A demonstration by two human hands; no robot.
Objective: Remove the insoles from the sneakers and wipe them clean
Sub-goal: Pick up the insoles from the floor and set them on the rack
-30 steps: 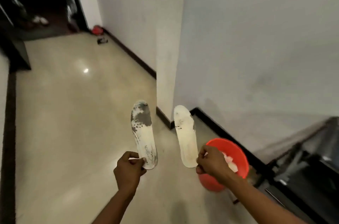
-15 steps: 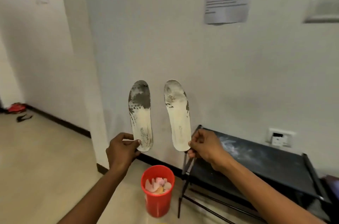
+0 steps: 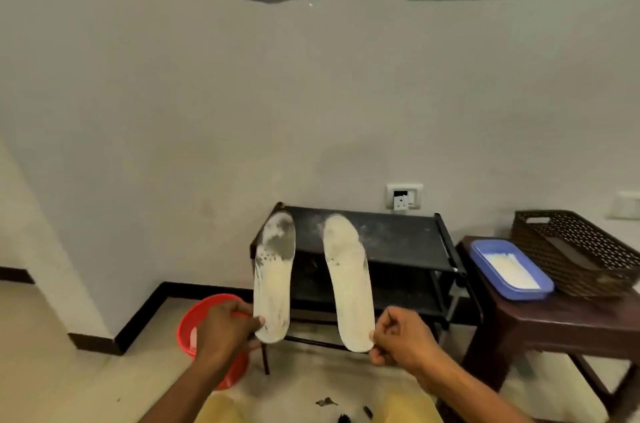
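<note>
I hold two white insoles upright in front of me, toes up. My left hand [image 3: 225, 331] pinches the heel of the left insole [image 3: 273, 277], which has dark grey dirt across its toe. My right hand [image 3: 398, 339] pinches the heel of the right insole [image 3: 348, 279], which is paler, with small dark specks near its toe. No sneakers are in view.
A black shoe rack [image 3: 398, 235], dusted white on top, stands against the wall behind the insoles. A red bucket [image 3: 188, 325] sits on the floor at its left. To the right, a brown stool [image 3: 568, 315] carries a blue tray [image 3: 512, 267] of white powder and a brown basket [image 3: 581, 246].
The view has swung right from the hallway to the wall with the rack and stool. Both insoles stay pinched in my hands, now lower and in front of the rack.
</note>
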